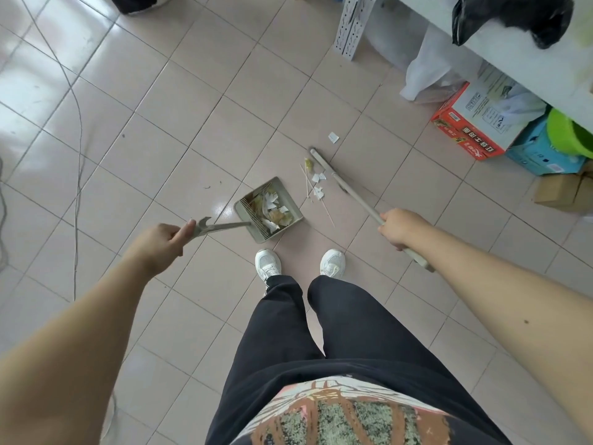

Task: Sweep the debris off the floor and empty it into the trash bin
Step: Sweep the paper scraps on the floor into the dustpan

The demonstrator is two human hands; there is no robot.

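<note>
A grey-green dustpan rests on the tiled floor ahead of my feet, holding torn paper and yellowish scraps. My left hand grips its long handle. My right hand grips the pale broom handle, whose narrow head lies on the floor to the right of the pan. Between pan and broom lie paper bits and thin wooden sticks. One more white paper piece lies beyond the broom head.
A red-and-white carton, a blue box, a green bucket and a brown box crowd the right under a white table. A thin cable runs down the left floor. A dark bin base shows top left.
</note>
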